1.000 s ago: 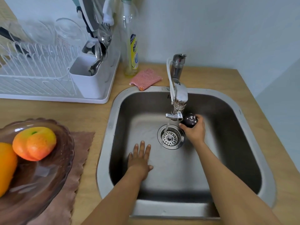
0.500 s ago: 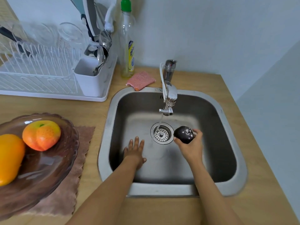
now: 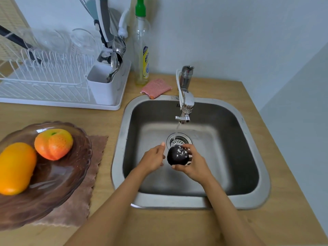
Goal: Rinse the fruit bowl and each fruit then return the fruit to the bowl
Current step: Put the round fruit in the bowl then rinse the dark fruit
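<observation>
A dark round fruit (image 3: 177, 155), speckled with white drops, sits in my right hand (image 3: 193, 166) over the steel sink (image 3: 252, 196), just in front of the drain (image 3: 179, 139). My left hand (image 3: 152, 158) is beside the fruit on its left, fingers spread, close to it but apart. A thin stream of water runs from the tap (image 3: 184, 107) into the drain. The brown glass fruit bowl (image 3: 58, 181) stands on the counter at the left with a peach-coloured fruit (image 3: 53, 143) and an orange mango-like fruit (image 3: 15, 167) in it.
A brown cloth (image 3: 83, 197) lies under the bowl. A white dish rack (image 3: 53, 82) with glasses and cutlery fills the back left. A dish soap bottle (image 3: 142, 50) and a pink scouring pad (image 3: 156, 88) stand behind the sink. A wall is at the right.
My right hand drew the dark fruit back from under the tap toward me. My left hand lifted off the sink floor and came up next to the fruit.
</observation>
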A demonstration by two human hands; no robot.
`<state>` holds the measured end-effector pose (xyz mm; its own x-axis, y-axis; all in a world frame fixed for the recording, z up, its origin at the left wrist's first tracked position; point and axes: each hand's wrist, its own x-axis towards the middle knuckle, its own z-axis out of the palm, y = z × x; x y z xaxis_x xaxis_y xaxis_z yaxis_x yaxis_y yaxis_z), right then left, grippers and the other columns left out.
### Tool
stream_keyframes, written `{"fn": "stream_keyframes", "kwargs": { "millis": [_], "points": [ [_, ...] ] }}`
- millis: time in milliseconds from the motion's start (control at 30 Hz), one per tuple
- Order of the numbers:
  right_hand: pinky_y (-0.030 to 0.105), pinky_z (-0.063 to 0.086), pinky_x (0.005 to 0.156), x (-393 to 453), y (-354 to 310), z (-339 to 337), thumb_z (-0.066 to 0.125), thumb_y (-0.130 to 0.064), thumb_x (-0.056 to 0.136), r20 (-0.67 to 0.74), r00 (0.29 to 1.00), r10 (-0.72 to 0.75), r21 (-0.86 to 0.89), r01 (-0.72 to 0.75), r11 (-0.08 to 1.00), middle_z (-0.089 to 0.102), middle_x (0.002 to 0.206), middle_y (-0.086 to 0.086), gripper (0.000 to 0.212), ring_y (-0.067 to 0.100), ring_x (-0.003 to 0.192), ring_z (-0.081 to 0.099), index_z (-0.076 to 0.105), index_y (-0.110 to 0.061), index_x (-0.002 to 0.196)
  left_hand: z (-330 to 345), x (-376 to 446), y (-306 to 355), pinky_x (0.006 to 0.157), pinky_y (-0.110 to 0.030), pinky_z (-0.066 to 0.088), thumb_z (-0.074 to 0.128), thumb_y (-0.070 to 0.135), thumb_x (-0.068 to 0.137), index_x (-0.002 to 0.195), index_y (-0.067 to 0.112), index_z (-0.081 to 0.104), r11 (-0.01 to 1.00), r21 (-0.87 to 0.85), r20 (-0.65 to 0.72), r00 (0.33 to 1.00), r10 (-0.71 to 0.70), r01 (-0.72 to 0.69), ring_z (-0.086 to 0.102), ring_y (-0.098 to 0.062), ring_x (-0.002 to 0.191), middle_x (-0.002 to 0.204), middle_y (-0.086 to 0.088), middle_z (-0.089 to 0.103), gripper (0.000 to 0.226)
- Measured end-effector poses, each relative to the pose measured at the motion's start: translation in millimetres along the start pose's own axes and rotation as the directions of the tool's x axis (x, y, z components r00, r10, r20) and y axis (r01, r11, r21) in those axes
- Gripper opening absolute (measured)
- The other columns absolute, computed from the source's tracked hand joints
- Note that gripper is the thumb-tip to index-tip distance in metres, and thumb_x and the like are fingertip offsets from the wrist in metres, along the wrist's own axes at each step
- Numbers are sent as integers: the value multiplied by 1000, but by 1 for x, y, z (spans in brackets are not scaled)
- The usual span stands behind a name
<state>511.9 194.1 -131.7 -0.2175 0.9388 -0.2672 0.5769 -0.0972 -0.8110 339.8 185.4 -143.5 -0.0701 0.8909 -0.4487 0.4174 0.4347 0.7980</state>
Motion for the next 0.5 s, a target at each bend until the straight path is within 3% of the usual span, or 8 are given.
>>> {"fn": "stream_keyframes", "kwargs": {
  "millis": [100,200,267,367,500],
  "points": [
    [11,43,78,-1,-5,5,88,-21,61,29,996,-88,-35,89,995,58,101,-19,76,14,86,61,47,-33,124,-2,-7,2,62,-25,48,14,65,94,131,33,48,1000,-20,83,997,-4,5,66,-17,75,107,-1,65,59],
    [17,50,80,3,-9,9,89,-23,62,57,990,-128,-10,129,992,59,106,-15,75,12,84,63,47,-38,122,-1,-9,4,57,-24,47,19,65,93,123,24,49,998,-55,100,995,3,2,63,-14,68,95,0,65,59],
    [16,52,77,4,-12,7,87,-27,67,95,991,-93,110,83,991,58,109,-12,70,13,78,66,48,-40,124,-2,-4,3,55,-24,46,23,59,96,121,19,50,993,-121,49,999,-9,15,59,-12,64,86,1,63,54],
    [25,57,78,10,-14,3,72,-30,85,98,995,-5,364,-31,931,61,113,5,51,18,78,69,51,-32,132,-3,4,7,55,-25,45,23,53,99,123,17,48,968,-248,-16,999,-33,28,56,-13,64,85,-4,62,49],
    [28,56,70,21,-26,4,58,-31,95,85,985,150,568,-172,805,67,105,9,29,19,71,64,62,-17,120,-1,15,10,54,-23,44,18,53,100,129,17,45,937,-349,-34,999,-24,10,54,-13,63,86,-9,58,53]
  ]
}}
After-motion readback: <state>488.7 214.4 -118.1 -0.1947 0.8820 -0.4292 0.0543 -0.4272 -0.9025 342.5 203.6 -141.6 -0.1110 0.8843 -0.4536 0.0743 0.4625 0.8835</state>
